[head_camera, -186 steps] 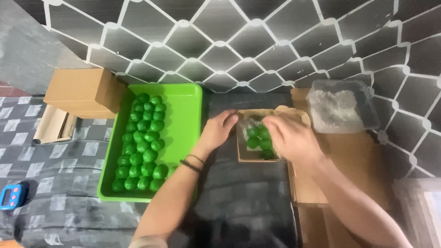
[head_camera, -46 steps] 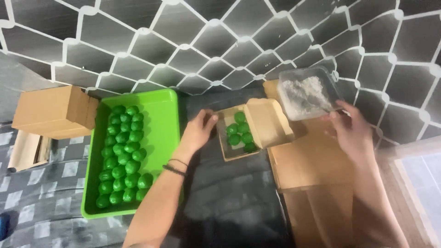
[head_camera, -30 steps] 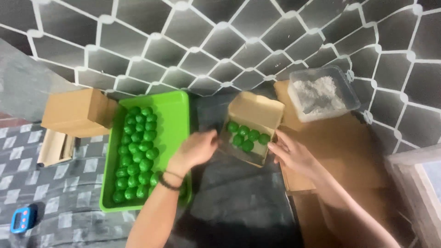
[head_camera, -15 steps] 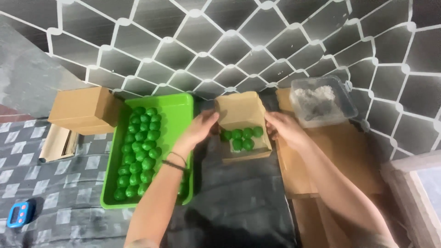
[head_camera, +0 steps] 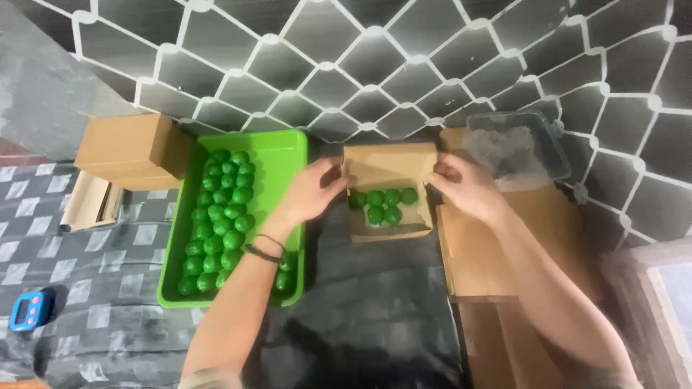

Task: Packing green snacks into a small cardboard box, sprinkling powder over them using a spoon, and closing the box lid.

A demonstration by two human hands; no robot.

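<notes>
Head view, looking down on a dark patterned cloth (head_camera: 108,317) over the work surface. Both hands work one small brown cardboard box (head_camera: 389,193) at centre, lid flap tilted up at the far side. Left hand (head_camera: 310,193) grips the box's left wall near the lid, fingers curled around the edge, thumb toward the flap; a dark band sits on that wrist. Right hand (head_camera: 465,189) grips the right side of the lid, fingers bent over the cardboard edge. Holding it from both sides keeps the light box steady and the flap under control.

Inside the box: a few green balls (head_camera: 383,204), one row at the far side, two more in front, the near part of the floor bare. The box looks only partly filled.

Just left of the box, touching or almost touching the left forearm, is a bright green tray (head_camera: 285,155) with many of the same green balls (head_camera: 220,216) bunched along its left half, placed within easy reach of the left hand.

Right of the box is a clear plastic container (head_camera: 515,148) with something pale in it, contents too blurred to tell. It rests on flat brown cardboard sheets (head_camera: 519,252), under the right forearm.

Far left: a closed brown carton (head_camera: 126,150), a smaller open one (head_camera: 90,203) beside it, and a small blue timer (head_camera: 30,310) near the edge.
</notes>
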